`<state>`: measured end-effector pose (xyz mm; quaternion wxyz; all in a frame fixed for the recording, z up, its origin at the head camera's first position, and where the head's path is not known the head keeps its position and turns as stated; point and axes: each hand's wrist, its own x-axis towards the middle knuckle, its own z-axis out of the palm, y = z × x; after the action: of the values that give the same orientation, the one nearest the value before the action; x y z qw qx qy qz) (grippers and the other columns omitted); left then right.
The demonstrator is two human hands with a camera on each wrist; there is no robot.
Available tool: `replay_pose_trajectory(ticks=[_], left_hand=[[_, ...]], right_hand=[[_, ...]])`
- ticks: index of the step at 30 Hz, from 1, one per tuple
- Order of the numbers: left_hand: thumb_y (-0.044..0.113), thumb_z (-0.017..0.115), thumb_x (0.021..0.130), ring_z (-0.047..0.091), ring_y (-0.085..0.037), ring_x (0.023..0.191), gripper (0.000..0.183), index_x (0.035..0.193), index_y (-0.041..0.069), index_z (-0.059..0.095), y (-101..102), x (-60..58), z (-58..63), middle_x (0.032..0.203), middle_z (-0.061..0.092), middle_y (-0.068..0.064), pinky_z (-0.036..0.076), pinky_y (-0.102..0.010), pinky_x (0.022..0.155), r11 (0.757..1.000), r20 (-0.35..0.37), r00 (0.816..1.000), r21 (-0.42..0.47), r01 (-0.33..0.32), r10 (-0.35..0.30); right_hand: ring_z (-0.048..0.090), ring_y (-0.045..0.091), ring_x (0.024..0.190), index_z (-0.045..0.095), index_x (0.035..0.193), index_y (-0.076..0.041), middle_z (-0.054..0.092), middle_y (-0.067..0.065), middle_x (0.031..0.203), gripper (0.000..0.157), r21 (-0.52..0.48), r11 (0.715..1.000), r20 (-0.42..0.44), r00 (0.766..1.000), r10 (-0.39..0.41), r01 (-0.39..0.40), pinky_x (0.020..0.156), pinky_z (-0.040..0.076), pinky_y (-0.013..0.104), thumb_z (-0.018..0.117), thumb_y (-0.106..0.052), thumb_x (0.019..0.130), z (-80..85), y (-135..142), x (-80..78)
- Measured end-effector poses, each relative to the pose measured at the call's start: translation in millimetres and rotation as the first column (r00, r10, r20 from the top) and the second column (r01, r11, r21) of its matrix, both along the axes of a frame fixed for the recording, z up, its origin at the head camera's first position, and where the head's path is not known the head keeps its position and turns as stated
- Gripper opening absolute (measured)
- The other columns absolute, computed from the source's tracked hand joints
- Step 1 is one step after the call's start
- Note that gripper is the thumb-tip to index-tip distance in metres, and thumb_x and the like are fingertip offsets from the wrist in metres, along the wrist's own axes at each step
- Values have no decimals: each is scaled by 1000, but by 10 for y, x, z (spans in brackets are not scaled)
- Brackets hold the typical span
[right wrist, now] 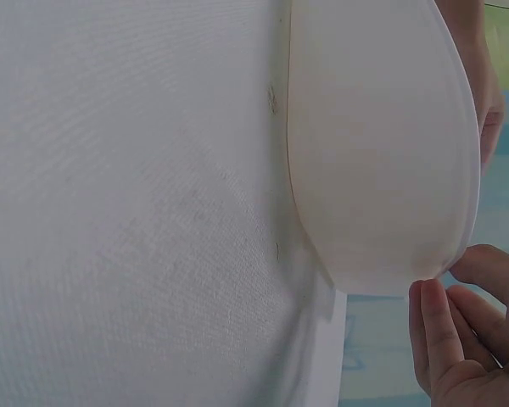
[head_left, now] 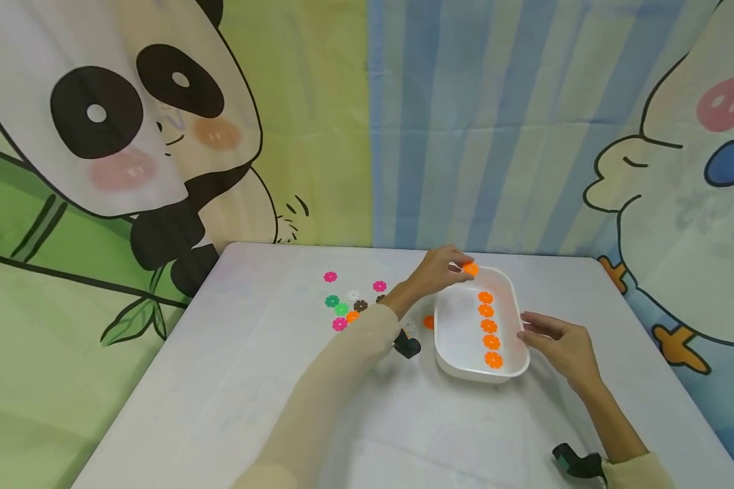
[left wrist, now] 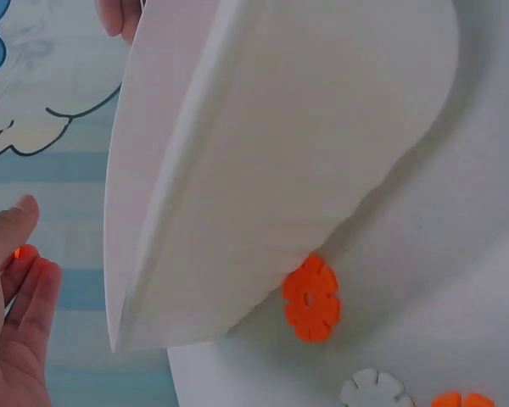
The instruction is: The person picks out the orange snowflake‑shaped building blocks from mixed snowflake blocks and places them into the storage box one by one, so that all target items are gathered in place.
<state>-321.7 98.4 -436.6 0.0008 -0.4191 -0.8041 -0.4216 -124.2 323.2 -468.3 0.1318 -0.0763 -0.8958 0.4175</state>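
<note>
My left hand [head_left: 435,272] pinches an orange flower-shaped disc [head_left: 470,269] above the far left corner of a white rectangular tray [head_left: 455,339]. Inside that tray, several matching orange discs [head_left: 489,326] form a row running from far to near. On the tray's right side, my right hand [head_left: 564,346] holds the rim between thumb and fingers, as the right wrist view also shows at the tray's edge [right wrist: 441,246]. Just outside the left wall lies another orange disc [left wrist: 311,298] on the table.
Left of the tray, loose flower discs lie scattered on the white table [head_left: 220,380]: pink [head_left: 340,324], green [head_left: 331,301], brown [head_left: 360,305], white [head_left: 353,295] and orange. My left forearm passes over some of them. A cartoon-printed curtain [head_left: 318,136] hangs behind the table.
</note>
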Motion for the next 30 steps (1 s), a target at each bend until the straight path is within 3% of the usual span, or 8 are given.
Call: replay_pose_trajectory(ticks=[7,10,20,23,30], left_hand=[[21,76,86,60,-4,90,39,121,5,69,124,0,15,97,59,1,47,-8,78,999,3,1000,44,-12,12],[17,77,85,61,-6,91,37,118,3,69,193,5,13,96,60,-1,48,-10,78,993,20,1000,117,-20,18],[12,77,84,61,-3,86,37,118,1,69,402,17,-93,98,61,-5,50,-13,79,936,98,992,337,-103,74],[10,77,83,61,-5,86,38,119,0,68,426,35,-154,97,61,-6,50,-13,80,933,114,990,341,-114,79],[17,75,86,58,-6,88,37,120,3,68,428,42,-231,103,61,-4,47,-8,80,980,53,995,175,-93,85]], right_hand=[[63,31,109,63,129,-4,64,14,124,56,-4,1000,7,1000,-5,5,79,48,12,73,-38,87,4,-6,-12],[63,32,109,63,129,-4,65,14,124,56,-7,1000,13,1000,-5,5,80,49,15,73,-39,87,-1,-10,-17],[62,31,111,63,130,-5,64,12,125,56,-8,1000,23,1000,-12,13,86,50,26,73,-40,86,13,-25,-13],[63,30,111,63,130,-6,64,12,125,56,-8,1000,29,999,-12,12,86,50,26,74,-39,86,-1,-24,-18],[63,29,111,62,131,-7,64,10,126,56,-4,1000,41,999,-12,12,87,49,29,73,-40,87,5,-24,-30]])
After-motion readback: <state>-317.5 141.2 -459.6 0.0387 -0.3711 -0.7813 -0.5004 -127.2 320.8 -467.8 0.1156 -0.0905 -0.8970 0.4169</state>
